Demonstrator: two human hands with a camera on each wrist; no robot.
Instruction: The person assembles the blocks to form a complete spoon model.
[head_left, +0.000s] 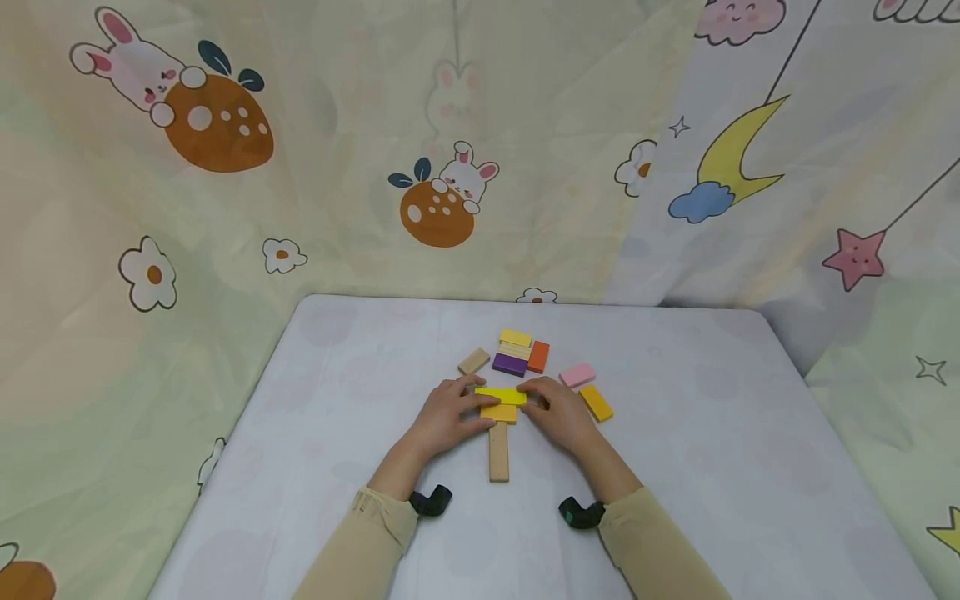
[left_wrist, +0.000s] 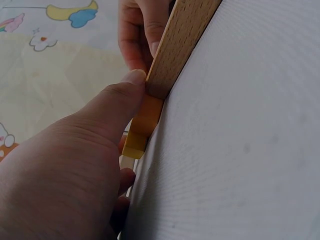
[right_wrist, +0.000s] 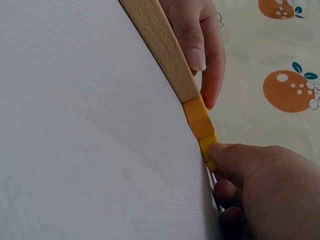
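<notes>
A bright yellow block (head_left: 504, 395) lies crosswise on the white table, directly beyond an orange-yellow block (head_left: 499, 413). A long plain wooden block (head_left: 498, 454) extends from these toward the person, together forming a T-like shape. My right hand (head_left: 561, 414) pinches the right end of the bright yellow block; its thumb presses that block in the right wrist view. From the left, my left hand (head_left: 450, 414) grips the orange-yellow block, thumb at its near edge beside the wooden block and fingers reaching over the left ends. Its fingertips are partly hidden in the left wrist view.
Beyond the hands sit a purple block (head_left: 510, 365), a pale yellow block (head_left: 515, 337), an orange-red block (head_left: 538, 357) and a small wooden block (head_left: 474, 361). A pink block (head_left: 577, 375) and an amber block (head_left: 596, 403) lie by the right hand. Printed cloth hangs behind the table (head_left: 360, 350).
</notes>
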